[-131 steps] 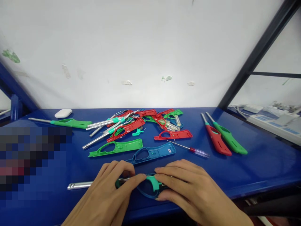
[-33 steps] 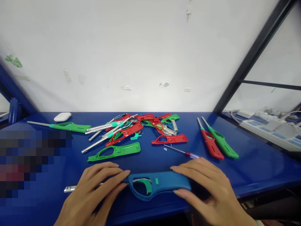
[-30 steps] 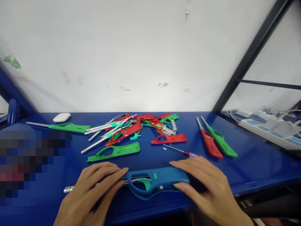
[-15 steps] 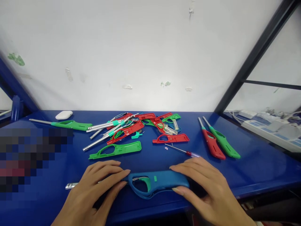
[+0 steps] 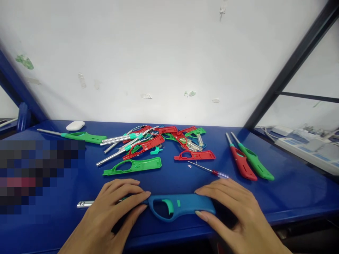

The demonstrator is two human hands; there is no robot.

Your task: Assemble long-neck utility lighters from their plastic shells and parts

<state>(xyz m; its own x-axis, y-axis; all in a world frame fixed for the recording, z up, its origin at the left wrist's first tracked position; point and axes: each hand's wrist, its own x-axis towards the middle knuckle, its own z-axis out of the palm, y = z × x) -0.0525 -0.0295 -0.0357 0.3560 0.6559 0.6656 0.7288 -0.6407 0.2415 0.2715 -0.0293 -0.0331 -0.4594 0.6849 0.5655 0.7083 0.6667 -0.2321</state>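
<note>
A blue long-necked gas lighter lies level near the table's front edge, its green trigger showing inside the finger loop. My left hand is closed over the neck, thumb and fingertips pinching the front of the handle. Past that hand the metal tip sticks out to the left. With thumb below and fingers above, my right hand grips the rear end of the handle. Just beyond the lighter lie a green handle shell half and a screwdriver with a red and clear handle.
Farther back is a pile of red shell halves, metal tubes and small parts. A green lighter and a white case lie left. Red and green lighters lie right, near a power strip.
The blue handle's lower edge showed a gap between its two halves before; now they look flush. Both hands keep their hold. The view has shifted slightly.
</note>
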